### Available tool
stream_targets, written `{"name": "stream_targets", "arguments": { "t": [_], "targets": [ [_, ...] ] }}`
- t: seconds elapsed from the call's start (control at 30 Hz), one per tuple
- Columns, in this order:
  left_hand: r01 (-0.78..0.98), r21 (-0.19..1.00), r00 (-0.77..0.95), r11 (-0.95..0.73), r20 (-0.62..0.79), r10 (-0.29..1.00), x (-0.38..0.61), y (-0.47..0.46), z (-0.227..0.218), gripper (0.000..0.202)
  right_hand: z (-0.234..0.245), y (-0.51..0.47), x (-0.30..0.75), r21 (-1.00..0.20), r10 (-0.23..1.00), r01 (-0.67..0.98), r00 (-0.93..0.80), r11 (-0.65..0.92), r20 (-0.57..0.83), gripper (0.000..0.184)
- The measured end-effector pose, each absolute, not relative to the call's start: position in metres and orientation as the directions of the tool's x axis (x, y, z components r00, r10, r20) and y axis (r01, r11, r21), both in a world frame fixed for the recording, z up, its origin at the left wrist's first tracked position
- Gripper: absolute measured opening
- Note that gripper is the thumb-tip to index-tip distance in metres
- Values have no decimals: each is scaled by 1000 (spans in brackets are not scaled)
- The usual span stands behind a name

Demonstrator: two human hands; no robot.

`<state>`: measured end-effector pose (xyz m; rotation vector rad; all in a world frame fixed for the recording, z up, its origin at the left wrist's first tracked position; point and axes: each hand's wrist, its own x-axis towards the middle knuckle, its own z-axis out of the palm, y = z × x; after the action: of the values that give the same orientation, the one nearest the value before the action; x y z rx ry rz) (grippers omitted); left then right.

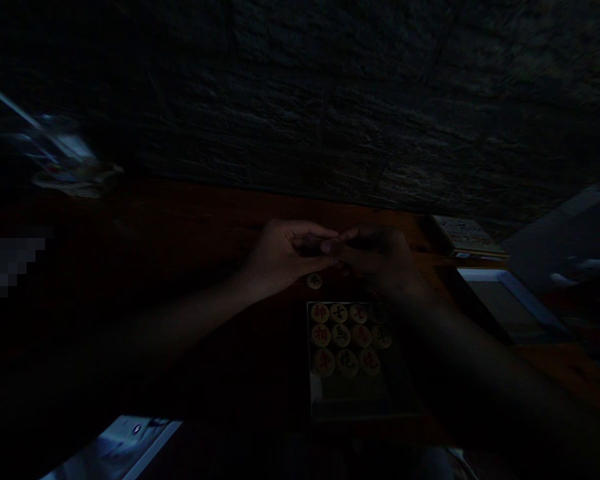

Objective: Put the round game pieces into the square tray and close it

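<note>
My left hand (pixel 293 257) and my right hand (pixel 380 257) meet above the wooden table, fingertips touching. The fingers of both are curled in a pinch; whatever lies between them is too dark to make out. Just below my left hand a single round Chinese chess piece (pixel 314 281) lies on the table. Nearer to me is a shallow box (pixel 350 408) with several Chinese chess pieces (pixel 341 335) set in rows, marked in red or black. My right forearm hides part of the box's right side.
A stone wall (pixel 280 120) rises behind the table (pixel 200 213). At the right are an open box or lid (pixel 505 303) and a flat box (pixel 467 235) by the wall. A blurred clear container (pixel 75 160) stands far left, and a bright printed sheet or screen (pixel 125 447) lies lower left.
</note>
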<state>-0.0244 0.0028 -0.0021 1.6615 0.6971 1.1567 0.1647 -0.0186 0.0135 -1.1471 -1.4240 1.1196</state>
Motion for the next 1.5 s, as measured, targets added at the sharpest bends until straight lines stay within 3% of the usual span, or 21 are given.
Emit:
{"name": "stream_targets", "arguments": {
  "t": [0.4, 0.7, 1.07, 1.3, 1.5],
  "targets": [
    [-141, 936, 356, -323, 352, 865, -27, 8, 0, 45, 23, -16, 171, -997, 987, -59, -151, 41, 50, 34],
    [-203, 952, 348, -227, 287, 893, -29, 8, 1, 37, 22, -16, 171, -989, 980, 14, -141, 144, 141, 30],
    [-193, 958, 396, -213, 274, 876, -26, 3, 2, 24, 23, -20, 167, -983, 985, 87, -74, 159, 153, 42],
    [-183, 945, 332, -272, 320, 887, -27, 9, -1, 38, 24, -19, 166, -996, 993, -29, -71, 88, 90, 41],
    [-154, 944, 304, -293, 327, 895, -27, 11, -2, 38, 24, -18, 167, -997, 992, 1, -101, 81, 80, 37]
  ]
}}
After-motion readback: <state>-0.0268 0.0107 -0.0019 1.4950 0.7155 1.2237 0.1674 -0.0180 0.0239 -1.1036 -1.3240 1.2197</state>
